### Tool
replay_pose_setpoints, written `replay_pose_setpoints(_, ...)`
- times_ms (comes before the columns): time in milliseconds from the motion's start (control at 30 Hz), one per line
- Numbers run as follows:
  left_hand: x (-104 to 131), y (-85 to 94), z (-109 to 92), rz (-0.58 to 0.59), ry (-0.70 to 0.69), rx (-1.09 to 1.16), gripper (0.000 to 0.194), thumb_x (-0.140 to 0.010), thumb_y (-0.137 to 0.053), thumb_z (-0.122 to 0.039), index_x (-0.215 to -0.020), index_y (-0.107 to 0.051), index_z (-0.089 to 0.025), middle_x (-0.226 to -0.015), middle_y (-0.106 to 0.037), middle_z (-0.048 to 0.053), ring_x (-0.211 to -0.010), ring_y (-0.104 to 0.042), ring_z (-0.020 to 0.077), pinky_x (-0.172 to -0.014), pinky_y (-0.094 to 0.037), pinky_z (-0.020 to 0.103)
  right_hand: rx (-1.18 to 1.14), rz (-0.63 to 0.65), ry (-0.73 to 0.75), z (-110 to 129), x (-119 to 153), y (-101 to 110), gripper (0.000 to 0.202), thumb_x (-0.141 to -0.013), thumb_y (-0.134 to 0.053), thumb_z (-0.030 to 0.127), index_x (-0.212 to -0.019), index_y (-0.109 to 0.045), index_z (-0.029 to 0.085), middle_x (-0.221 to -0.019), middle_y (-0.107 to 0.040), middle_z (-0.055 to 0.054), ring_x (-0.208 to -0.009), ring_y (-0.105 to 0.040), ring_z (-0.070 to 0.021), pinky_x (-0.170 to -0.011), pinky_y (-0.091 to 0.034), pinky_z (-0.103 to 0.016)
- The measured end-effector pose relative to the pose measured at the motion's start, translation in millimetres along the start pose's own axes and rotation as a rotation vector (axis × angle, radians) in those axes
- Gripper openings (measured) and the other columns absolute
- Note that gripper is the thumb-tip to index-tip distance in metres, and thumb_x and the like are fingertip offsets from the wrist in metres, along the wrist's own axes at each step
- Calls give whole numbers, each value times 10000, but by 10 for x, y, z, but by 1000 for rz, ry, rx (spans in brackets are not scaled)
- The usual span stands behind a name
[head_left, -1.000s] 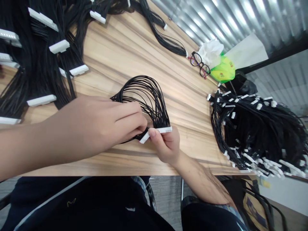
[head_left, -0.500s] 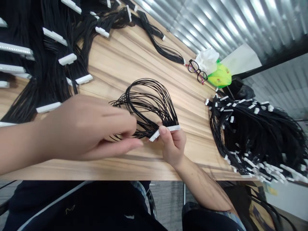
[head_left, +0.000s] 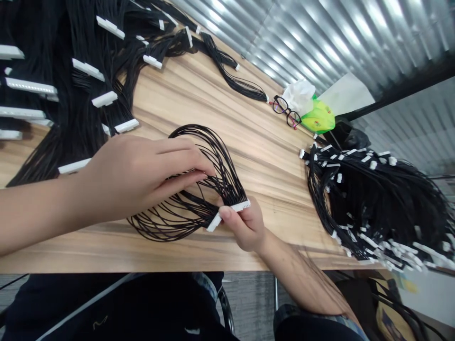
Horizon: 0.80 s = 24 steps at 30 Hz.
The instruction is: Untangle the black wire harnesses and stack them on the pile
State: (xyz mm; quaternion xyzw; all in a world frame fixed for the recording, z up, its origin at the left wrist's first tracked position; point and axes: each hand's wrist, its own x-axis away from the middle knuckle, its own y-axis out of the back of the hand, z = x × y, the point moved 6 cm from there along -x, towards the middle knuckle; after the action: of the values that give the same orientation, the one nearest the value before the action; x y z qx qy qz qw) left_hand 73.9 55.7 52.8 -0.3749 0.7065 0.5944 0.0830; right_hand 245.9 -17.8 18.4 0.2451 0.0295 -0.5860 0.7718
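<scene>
A wire harness (head_left: 220,156) of thin black wires bends in a loop, with white connectors on its ends. My right hand (head_left: 245,227) is closed on two white connectors (head_left: 227,213), its thumb across them where they meet at an angle. My left hand (head_left: 142,175) reaches over the loop from the left. Its thumb and fingertips come together in a pinch among the wires; what lies between them is too small to make out. Part of the loop is hidden behind this hand.
A big pile of black harnesses (head_left: 64,52) with white connectors covers the table's left side. Another pile (head_left: 377,199) lies at the right. At the back are a separate harness (head_left: 238,83), eyeglasses (head_left: 286,111), a green packet (head_left: 320,117) and white tissue (head_left: 298,94), near a corrugated metal wall (head_left: 302,38).
My left hand has lifted slightly and its fingertips have moved in among the wires. My right hand has shifted left and toward me with the connectors, and the loop has swung lower.
</scene>
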Motion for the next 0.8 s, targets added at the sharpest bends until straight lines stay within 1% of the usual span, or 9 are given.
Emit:
replay_pose_setpoints(67,2,-58,18,8,-10,116,228,-1134,-489,-333,-1189,-709,-308,-1148,-788,-82,-904,-761,88,-669,-510,197,-41,23,-2,-2,-2,-25,394,-1088,-536,325,-727,-647,211,-655,-595,25,-569,-535,-108,-541,-410,-262)
replay_pose_setpoints(167,5,-106,26,-6,-4,289,228,-1129,-503,-313,-1167,-726,-301,-1127,-776,-54,-983,-751,90,-810,-535,154,-73,28,-7,-14,1,-39,404,-1090,-539,335,-722,-649,210,-683,-636,12,-601,-566,-115,-573,-435,-271)
replay_pose_setpoints(300,13,-121,-10,-20,-7,354,219,-1122,-524,-294,-1158,-740,-299,-1140,-760,-36,-1023,-739,89,-904,-536,150,-65,-4,-19,-26,18,-24,413,-1096,-532,371,-736,-659,213,-673,-634,12,-594,-569,-122,-590,-450,-286)
replay_pose_setpoints(400,22,-155,-13,33,28,346,200,-1115,-544,-335,-1196,-724,-302,-1144,-759,-38,-1013,-738,98,-841,-533,179,-50,2,-50,-40,24,-33,446,-1100,-525,409,-735,-691,213,-666,-631,12,-601,-573,-125,-605,-461,-289)
replay_pose_setpoints(467,24,-176,17,54,98,368,199,-1107,-563,-396,-1177,-730,-313,-1119,-759,-53,-977,-733,100,-815,-522,196,-52,11,-51,-43,21,-44,454,-1096,-539,400,-714,-690,209,-655,-615,19,-598,-565,-117,-605,-457,-281)
replay_pose_setpoints(533,23,-183,63,31,198,422,187,-1090,-597,-433,-1100,-756,-336,-1065,-754,-80,-934,-717,90,-826,-517,189,-70,29,-39,-41,15,-63,440,-1096,-548,369,-713,-693,208,-654,-612,26,-593,-555,-107,-598,-446,-270)
replay_pose_setpoints(667,5,-236,111,42,354,576,136,-1034,-680,-393,-951,-779,-350,-938,-743,-108,-844,-680,86,-749,-513,178,-114,57,-39,-46,5,-85,421,-1097,-548,351,-743,-727,211,-677,-647,24,-606,-561,-111,-620,-465,-272)
replay_pose_setpoints(733,-13,-265,107,66,380,668,132,-1023,-681,-361,-933,-774,-336,-917,-745,-103,-823,-677,92,-734,-518,179,-140,70,-37,-40,2,-89,428,-1097,-548,351,-741,-741,212,-692,-659,22,-617,-568,-111,-633,-476,-273)
replay_pose_setpoints(800,-31,-285,94,85,375,754,125,-1021,-673,-329,-947,-774,-327,-932,-753,-96,-839,-688,97,-764,-535,179,-173,84,-29,-28,2,-93,435,-1100,-544,345,-737,-744,213,-702,-671,22,-629,-583,-106,-628,-477,-267)
